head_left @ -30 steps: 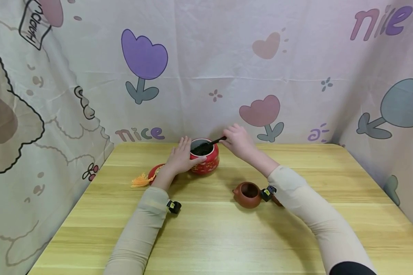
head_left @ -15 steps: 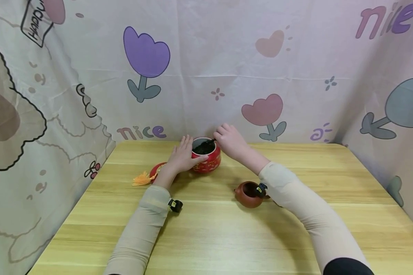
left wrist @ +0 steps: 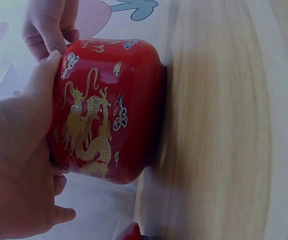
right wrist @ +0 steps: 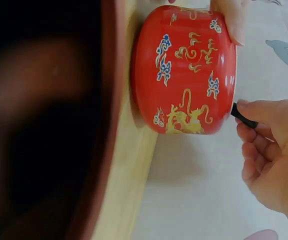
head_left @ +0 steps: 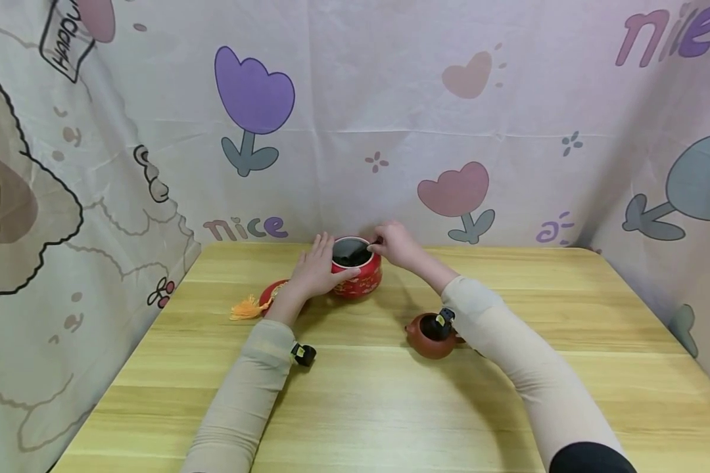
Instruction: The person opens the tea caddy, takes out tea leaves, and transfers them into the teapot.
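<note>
A red jar with gold dragons (head_left: pixel 357 282) stands upright near the table's back edge, dark inside. My left hand (head_left: pixel 315 270) holds its left side, thumb across the front and fingers toward the back, as the left wrist view also shows. At the jar's right rim my right hand (head_left: pixel 398 246) pinches the black handle of a spoon (right wrist: pixel 245 116) between thumb and fingers. The spoon's far end is down in the jar's mouth, hidden from both wrist views. A brown clay teapot (head_left: pixel 424 343) without a lid sits nearer, under my right wrist.
Left of the jar lies a red lid (head_left: pixel 271 293) with an orange tassel (head_left: pixel 248 308), partly covered by my left forearm. The teapot's rim (right wrist: pixel 106 125) fills the left of the right wrist view. A printed cloth (head_left: pixel 355 184) hangs right behind the wooden table (head_left: pixel 355 407).
My right hand has come left to the jar's rim, and the spoon's handle has sunk further into the jar; the hand has since dipped slightly. My left hand stays on the jar.
</note>
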{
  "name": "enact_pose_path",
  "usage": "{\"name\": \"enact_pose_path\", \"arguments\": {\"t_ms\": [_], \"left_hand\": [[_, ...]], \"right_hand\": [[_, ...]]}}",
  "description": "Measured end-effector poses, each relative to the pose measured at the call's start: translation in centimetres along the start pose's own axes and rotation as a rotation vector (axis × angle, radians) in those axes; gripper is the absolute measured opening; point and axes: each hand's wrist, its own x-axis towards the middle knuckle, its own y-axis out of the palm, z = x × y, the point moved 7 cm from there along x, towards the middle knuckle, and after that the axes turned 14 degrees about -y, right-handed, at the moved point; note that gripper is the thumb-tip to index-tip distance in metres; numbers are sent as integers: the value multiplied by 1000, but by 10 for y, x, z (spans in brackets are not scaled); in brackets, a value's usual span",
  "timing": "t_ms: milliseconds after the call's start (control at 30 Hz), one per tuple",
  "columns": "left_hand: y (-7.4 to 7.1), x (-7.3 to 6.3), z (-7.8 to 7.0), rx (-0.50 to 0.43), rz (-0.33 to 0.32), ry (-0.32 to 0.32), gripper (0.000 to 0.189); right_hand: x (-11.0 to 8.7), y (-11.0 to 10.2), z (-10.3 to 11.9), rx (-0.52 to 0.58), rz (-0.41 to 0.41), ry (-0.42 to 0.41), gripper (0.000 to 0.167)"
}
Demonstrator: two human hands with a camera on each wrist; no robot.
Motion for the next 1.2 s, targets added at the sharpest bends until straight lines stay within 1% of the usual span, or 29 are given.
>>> {"name": "enact_pose_path", "arguments": {"t_ms": [100,200,400,667,1000,1200], "left_hand": [[2,-1,0,2,5,-2,111],[4,-2,-2,-1,8,3,111],[5,-2,-4,-8,14,5,111],[4,-1,-2,-23,30,-11,111],[2,0,1,-25,14,-12,111],[1,0,1,-27,13,-15,111]], "right_hand": [[-2,2,-6,85,11,60,13],[-5,3,-10,132,14,105,12],[-11,-2,-16,196,-13,126,12],[-17,-7,-27,315,-48,187,13],[-25,-16,-36,346,-87,208,14],[-32,-23,-43,355,-85,251,16]]}}
